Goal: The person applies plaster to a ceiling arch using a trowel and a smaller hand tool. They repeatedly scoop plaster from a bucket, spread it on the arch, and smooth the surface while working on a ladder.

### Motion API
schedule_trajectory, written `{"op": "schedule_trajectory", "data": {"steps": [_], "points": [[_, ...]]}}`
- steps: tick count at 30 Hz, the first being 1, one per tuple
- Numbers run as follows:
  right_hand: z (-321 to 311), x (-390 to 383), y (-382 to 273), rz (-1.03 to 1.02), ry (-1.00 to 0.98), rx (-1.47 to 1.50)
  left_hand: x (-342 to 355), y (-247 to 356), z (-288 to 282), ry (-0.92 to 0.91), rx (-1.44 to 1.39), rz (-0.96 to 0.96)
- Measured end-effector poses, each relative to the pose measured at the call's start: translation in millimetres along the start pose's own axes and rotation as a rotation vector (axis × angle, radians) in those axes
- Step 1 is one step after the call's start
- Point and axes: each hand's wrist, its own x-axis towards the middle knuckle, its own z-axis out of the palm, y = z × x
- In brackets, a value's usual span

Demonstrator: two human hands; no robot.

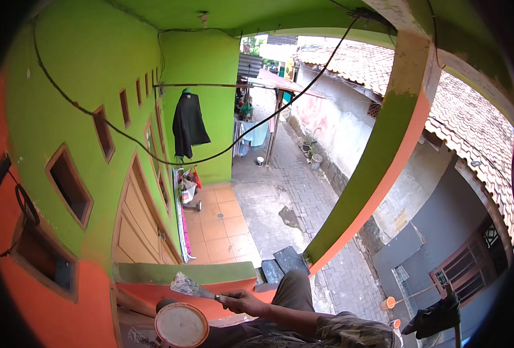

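My right hand (242,303) is closed around the handle of a putty knife (193,286). Its broad blade points left and is smeared with whitish-grey material. Just below the blade, at the bottom of the view, sits a round tub (181,326) with a pale, whitish inside and an orange-brown rim. It is in front of my lap, beside my knee. Of my left hand, only a sliver may show at the tub's lower left edge, and its fingers are hidden. A whitish-smeared flat object lies left of the tub, too cut off to name.
A low green-and-orange wall (210,271) stands before my knees. Below are orange floor tiles (219,223) and a paved alley (303,168). A black cable (210,158) hangs across the view. A dark jacket (190,124) hangs by the green wall; a thick pillar (378,156) rises at right.
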Motion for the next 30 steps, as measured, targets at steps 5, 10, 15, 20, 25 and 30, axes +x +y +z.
{"op": "schedule_trajectory", "data": {"steps": [5, 10, 15, 20, 25, 30], "points": [[-63, -62, -112, -0.429, 0.286, 0.291, 63, -29, 11, -0.365, -0.115, -0.309], [-102, -136, -216, -0.764, 0.560, 0.162, 45, -26, 53, -0.249, -0.092, -0.006], [-96, -184, -317, -1.028, 0.650, 0.097, 34, -18, 57, -0.223, 0.007, 0.049], [-79, -196, -428, -1.166, 0.675, -0.074, 31, -17, 56, -0.217, 0.051, 0.084], [-92, -181, -516, -1.264, 0.646, -0.060, 29, -16, 52, -0.215, 0.089, 0.120], [-74, -170, -545, -1.309, 0.616, -0.066, 24, -21, 47, -0.212, 0.105, 0.151]]}}
